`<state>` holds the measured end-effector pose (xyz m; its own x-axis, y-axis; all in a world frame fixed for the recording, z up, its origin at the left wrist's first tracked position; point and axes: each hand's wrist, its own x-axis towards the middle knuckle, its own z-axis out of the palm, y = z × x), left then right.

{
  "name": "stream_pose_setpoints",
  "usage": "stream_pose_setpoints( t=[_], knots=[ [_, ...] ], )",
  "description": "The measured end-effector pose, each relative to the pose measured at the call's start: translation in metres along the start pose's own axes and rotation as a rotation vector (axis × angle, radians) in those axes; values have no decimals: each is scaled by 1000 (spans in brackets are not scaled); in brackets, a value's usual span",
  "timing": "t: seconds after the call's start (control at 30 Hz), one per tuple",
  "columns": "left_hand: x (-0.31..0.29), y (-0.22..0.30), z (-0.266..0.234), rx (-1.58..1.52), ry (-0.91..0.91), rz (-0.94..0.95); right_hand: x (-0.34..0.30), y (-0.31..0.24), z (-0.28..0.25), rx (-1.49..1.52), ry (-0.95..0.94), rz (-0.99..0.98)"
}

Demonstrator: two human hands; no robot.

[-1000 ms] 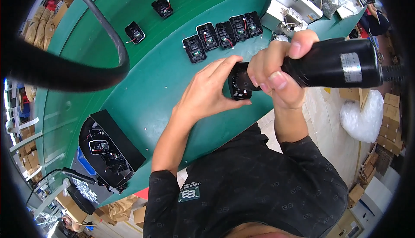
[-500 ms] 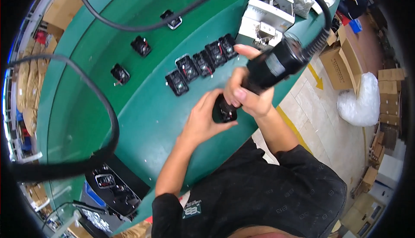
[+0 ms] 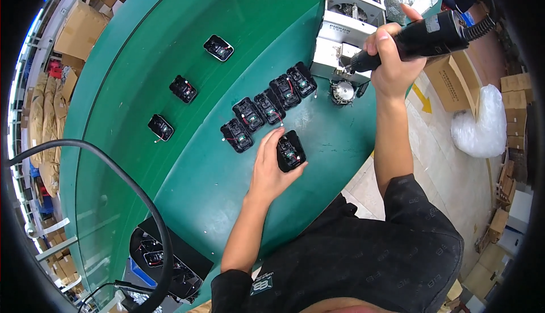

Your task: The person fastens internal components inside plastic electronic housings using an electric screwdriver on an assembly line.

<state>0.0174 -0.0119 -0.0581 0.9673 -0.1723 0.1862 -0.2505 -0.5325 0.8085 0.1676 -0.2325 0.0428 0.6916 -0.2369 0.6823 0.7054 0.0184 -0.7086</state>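
A worker in a black shirt (image 3: 340, 256) steadies an open black housing (image 3: 290, 153) at a green worktable (image 3: 227, 205), the left hand (image 3: 267, 171) curved about its left side with finger and thumb set apart, clamped on its edges, the inside facing up. The hold should serve best with the housing flat and square, fingertips clear of the cavity and its small parts. Just beyond, five similar housings (image 3: 268, 107) line up in a slanting row, close enough that a careless knuckle could nudge them. Off to the right, the right hand (image 3: 394, 74) is wrapped around a black power driver (image 3: 434, 37), its tip at the front of a white machine (image 3: 340, 26) (a screw feeder, by the look of it; whether the two touch is hard to tell). Good practice here probably means a bit lined up squarely, a relaxed wrist and a cord (image 3: 481, 29) free of snags. Farther off, three more housings (image 3: 183, 88) lie well apart on a curved green strip (image 3: 250, 17)
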Motion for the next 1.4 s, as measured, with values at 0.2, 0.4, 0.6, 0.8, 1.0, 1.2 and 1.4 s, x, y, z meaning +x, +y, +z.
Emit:
stream_pose_setpoints(
  t=[0.2,0.4,0.6,0.8,1.0,1.2,1.4],
  knots=[
    [0,-1,0,-39,-8,-5,-2,13,0,-82,-31,5],
    [0,2,-2,-87,-12,-41,6,21,-9,150,-406,86],
    [-3,1,-2,-113,-1,-25,22,24,3,133,-476,297],
    [-4,0,-3,-88,31,96,21,20,17,-97,-157,275],
    [-8,2,-7,-142,52,65,22,21,14,-36,-137,323],
    [-1,12,-42,-47,205,126,7,-48,34,232,21,379],
    [2,30,-57,60,299,145,-20,-91,34,714,-310,215]
  ],
)
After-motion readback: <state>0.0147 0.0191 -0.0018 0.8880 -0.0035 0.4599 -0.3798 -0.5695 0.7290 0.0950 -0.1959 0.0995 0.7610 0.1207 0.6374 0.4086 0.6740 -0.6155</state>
